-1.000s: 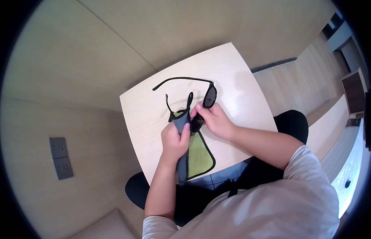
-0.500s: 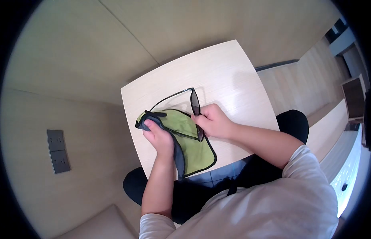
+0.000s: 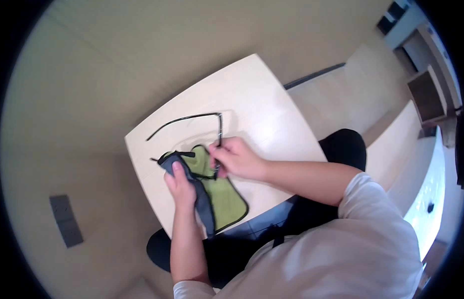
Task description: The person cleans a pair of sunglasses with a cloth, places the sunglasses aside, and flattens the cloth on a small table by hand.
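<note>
My right hand (image 3: 239, 158) grips a pair of dark sunglasses (image 3: 184, 118) by the front frame, which is turned nearly edge-on to me. The far temple reaches out to the left, its tip free above the table. The near temple runs toward the cloth (image 3: 227, 199), where its end is hidden. This cloth is green on one side and grey on the other, with black edging. My left hand (image 3: 181, 185) is closed on its folded upper left part, thumb on the grey side. The rest of the cloth spreads toward the table's near edge.
Under the hands is a pale wood table (image 3: 242, 84) set close to a wall. A dark socket panel (image 3: 66, 221) is on the wall at left. To the right are a black rounded seat (image 3: 344, 144) and a pale bench-like surface (image 3: 391, 132).
The sunglasses have turned edge-on, and the far temple's tip now shows apart from the cloth. More grey side shows near my left hand. The whole view has shifted and tilted.
</note>
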Demonstrator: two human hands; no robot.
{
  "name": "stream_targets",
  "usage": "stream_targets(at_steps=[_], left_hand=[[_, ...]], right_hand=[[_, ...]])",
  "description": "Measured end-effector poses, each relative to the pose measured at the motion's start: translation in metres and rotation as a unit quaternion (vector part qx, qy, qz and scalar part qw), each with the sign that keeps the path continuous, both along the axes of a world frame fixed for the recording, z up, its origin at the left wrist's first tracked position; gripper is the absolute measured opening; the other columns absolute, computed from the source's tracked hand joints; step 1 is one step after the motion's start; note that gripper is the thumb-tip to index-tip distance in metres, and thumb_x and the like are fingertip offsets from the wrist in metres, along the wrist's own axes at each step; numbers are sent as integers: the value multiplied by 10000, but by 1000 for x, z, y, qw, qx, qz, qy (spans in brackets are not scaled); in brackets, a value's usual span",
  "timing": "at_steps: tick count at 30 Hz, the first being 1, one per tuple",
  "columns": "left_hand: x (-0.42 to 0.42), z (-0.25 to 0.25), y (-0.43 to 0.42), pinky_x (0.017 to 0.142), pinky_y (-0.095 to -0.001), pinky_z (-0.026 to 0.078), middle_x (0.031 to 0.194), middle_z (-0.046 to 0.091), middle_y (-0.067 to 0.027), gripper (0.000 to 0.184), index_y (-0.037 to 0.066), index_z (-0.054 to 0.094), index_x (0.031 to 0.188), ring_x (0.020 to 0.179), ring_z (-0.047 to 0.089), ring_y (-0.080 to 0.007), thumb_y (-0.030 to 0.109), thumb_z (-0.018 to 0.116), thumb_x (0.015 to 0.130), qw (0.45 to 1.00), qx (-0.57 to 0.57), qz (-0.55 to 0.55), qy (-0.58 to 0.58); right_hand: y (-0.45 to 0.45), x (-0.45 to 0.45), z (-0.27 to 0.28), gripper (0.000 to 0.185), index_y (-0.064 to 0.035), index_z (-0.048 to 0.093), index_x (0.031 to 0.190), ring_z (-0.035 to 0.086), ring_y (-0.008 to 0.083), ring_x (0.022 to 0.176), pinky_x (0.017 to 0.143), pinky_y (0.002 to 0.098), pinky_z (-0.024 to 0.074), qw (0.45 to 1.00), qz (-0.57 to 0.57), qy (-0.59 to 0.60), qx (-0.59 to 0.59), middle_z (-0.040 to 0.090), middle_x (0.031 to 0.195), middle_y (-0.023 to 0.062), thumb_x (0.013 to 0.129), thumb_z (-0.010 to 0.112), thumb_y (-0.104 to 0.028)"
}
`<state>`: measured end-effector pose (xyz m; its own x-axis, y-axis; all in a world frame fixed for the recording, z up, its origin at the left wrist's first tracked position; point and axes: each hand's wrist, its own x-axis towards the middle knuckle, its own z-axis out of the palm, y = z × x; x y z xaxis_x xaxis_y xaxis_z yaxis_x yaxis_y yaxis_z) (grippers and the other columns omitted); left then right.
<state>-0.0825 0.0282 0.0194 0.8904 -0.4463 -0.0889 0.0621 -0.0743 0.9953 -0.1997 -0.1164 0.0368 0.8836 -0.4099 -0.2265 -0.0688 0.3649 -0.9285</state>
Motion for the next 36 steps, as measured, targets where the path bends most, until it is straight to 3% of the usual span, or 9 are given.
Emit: stream_targets(at_steps=[5,8,10,13,18,19,23,34,36], left_hand=[[-3,3,-7,746,-311,493,882,660,-49,223,-31,647,1004,823,597,-137,128,491,1005,969,37,-207,-130],[-2,8,-9,974,-356,485,1183,679,-143,331,-63,624,1231,1101,638,-221,134,459,1023,944,94,-265,-174],[4,-1,-8,893,-343,525,1121,695,-131,319,-63,628,1217,1006,664,-197,134,457,1034,943,90,-265,-178],[-1,3,-13,703,-324,511,886,655,-73,293,-61,622,1047,774,618,-171,190,470,1049,978,4,-207,-30],[22,5,-15,913,-400,498,1174,606,-228,673,-136,507,1202,1025,589,-270,503,551,995,985,153,75,25],[41,-15,-13,923,-415,505,1193,601,-239,710,-155,510,1206,1040,603,-285,520,552,988,991,58,110,51],[15,34,-42,915,-425,526,1239,591,-261,751,-166,509,1255,1055,620,-308,543,485,1007,979,107,169,26],[11,39,-41,814,-487,551,1157,607,-322,656,-189,516,1167,966,635,-376,450,450,1029,983,28,157,-92],[27,24,-29,822,-498,542,1149,612,-325,646,-196,508,1166,984,635,-381,433,459,1031,992,50,44,-106]], right_hand=[[-11,3,-13,246,-23,634,971,626,108,839,697,270,496,995,-33,-81,44,689,908,51,1040,490,-210],[-18,7,-14,217,-49,640,969,625,107,826,689,260,490,996,-23,-61,55,691,911,31,1021,493,-200],[-17,10,-11,235,-15,645,913,638,130,752,636,279,518,996,-12,-69,56,684,872,54,999,500,-178],[-19,18,0,317,54,616,790,635,170,547,503,312,524,999,-1,-21,46,634,671,95,984,499,-167],[-28,18,9,361,64,594,701,611,205,465,495,372,501,993,35,7,-109,588,528,137,941,525,-197],[-20,31,-19,339,80,593,676,623,258,476,521,402,504,984,19,-4,-178,587,529,178,890,532,-176],[-29,22,6,307,77,599,669,636,276,480,508,402,505,980,7,-44,-193,601,530,178,871,545,-147],[-28,18,18,405,57,574,641,614,205,418,435,337,496,991,11,-47,-128,592,492,111,966,506,-175],[-27,18,18,422,58,565,642,607,202,412,431,332,493,994,-7,-47,-101,584,485,104,980,502,-187]])
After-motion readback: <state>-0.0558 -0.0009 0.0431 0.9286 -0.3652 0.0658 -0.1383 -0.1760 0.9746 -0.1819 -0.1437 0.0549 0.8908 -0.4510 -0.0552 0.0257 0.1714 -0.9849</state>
